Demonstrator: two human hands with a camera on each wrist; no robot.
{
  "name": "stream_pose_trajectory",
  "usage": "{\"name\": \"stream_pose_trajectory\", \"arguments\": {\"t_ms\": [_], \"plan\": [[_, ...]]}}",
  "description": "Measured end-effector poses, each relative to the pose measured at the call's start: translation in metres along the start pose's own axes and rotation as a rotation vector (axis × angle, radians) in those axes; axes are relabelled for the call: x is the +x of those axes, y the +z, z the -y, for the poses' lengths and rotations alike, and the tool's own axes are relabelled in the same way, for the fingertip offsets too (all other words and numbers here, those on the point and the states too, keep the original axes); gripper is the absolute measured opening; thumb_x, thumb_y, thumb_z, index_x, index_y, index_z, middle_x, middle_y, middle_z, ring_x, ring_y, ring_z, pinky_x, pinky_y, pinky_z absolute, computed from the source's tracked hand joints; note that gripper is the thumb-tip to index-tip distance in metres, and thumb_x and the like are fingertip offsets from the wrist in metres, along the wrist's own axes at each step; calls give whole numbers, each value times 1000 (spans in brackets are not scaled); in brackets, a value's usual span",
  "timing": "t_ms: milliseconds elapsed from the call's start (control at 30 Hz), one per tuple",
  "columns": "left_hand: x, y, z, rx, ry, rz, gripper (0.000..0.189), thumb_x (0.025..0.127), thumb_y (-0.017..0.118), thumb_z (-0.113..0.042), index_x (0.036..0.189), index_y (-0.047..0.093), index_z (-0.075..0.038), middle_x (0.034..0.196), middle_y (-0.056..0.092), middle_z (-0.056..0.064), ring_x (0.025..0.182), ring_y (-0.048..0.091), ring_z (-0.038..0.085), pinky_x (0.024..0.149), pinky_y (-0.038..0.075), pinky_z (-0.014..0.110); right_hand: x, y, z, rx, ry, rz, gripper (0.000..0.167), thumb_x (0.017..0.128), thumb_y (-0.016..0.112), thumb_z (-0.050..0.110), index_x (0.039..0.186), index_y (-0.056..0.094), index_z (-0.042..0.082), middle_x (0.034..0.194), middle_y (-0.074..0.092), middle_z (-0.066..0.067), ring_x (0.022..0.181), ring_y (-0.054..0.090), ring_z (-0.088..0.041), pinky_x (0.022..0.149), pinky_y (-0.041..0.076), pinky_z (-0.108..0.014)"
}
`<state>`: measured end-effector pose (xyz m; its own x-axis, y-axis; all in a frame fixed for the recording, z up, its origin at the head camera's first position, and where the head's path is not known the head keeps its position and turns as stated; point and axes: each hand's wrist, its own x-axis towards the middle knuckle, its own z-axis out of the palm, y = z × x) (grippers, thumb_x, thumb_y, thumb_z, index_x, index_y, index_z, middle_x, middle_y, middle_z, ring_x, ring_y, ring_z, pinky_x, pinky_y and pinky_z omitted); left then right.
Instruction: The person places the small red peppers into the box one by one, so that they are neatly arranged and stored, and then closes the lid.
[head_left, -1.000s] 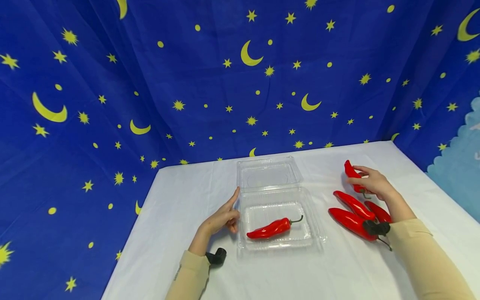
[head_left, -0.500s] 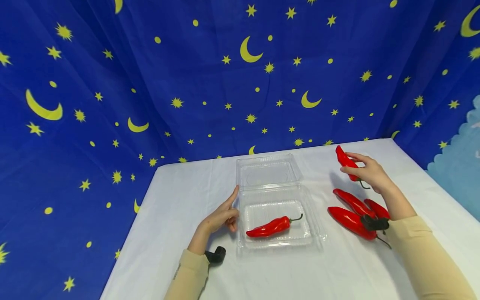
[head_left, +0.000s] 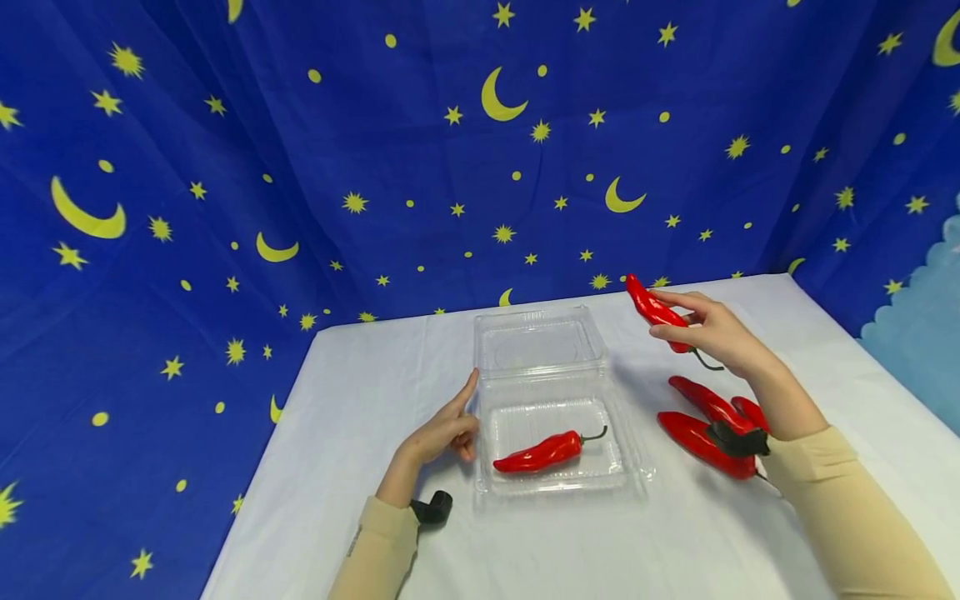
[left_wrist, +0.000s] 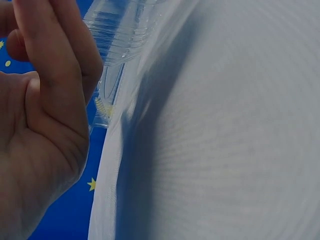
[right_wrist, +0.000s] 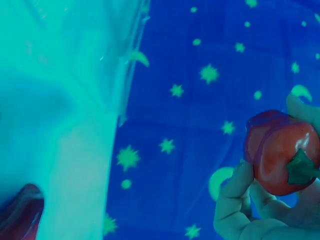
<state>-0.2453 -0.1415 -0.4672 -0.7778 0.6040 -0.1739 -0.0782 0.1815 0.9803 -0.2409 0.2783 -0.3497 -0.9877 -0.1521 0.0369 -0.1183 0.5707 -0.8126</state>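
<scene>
A clear plastic clamshell container [head_left: 551,492] lies unfolded on the table, its lid [head_left: 536,346] laid back on the far side. One red chili pepper [head_left: 540,455] with a green stem lies in its near half. My left hand [head_left: 442,433] rests at the container's left side, index finger stretched along the edge near the hinge; the other fingers bend partly out of sight. My right hand [head_left: 712,333] pinches another red pepper [right_wrist: 285,150] between thumb and fingers, raised above the table to the right of the lid, stem hanging toward me.
Several red peppers [head_left: 697,442] lie in a cluster at the right, partly covered by the right wrist's black camera [head_left: 735,440]. A white cloth covers the table [head_left: 375,375]. A blue curtain [head_left: 420,150] with stars and moons hangs behind and beside it.
My right hand has lifted its pepper off the table beside the cluster and carried it leftward and away, toward the lid. My left hand and the container have stayed in place.
</scene>
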Motion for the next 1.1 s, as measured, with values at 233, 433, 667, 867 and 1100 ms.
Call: {"name": "stream_pose_trajectory", "arguments": {"t_ms": [233,433,667,867,1100], "plan": [[-1,1,0,1,1,-2,89,83,45,-6,151,-4,-34,54,37,1,46,57,18,44,52,30,-5,10,22,13,-87,59,67,86,69,30,145,40,15,140,35,-17,99,55,-34,70,53,-31],[-1,1,-1,-4,-2,3,89,83,46,-6,151,-4,-33,54,37,2,46,57,18,45,53,30,-8,21,38,63,-170,125,62,84,71,24,140,48,14,136,40,-11,100,55,-31,72,55,-32],[0,2,-2,-7,0,1,90,82,46,-6,152,-4,-32,54,38,2,46,57,18,45,52,29,-5,34,42,91,-228,192,57,84,71,21,138,51,14,136,42,-9,113,46,-31,78,53,-36],[0,1,-1,-9,6,5,90,82,46,-5,152,-5,-30,53,37,2,46,57,17,44,52,29,-1,50,39,149,-261,247,56,83,72,17,135,54,12,134,43,-8,108,46,-32,74,54,-37],[0,1,-1,-6,11,2,90,82,46,-5,152,-5,-31,53,38,2,45,56,17,44,52,29,0,70,37,182,-302,315,52,80,74,15,130,59,9,130,47,-10,103,49,-33,72,54,-36]]}}
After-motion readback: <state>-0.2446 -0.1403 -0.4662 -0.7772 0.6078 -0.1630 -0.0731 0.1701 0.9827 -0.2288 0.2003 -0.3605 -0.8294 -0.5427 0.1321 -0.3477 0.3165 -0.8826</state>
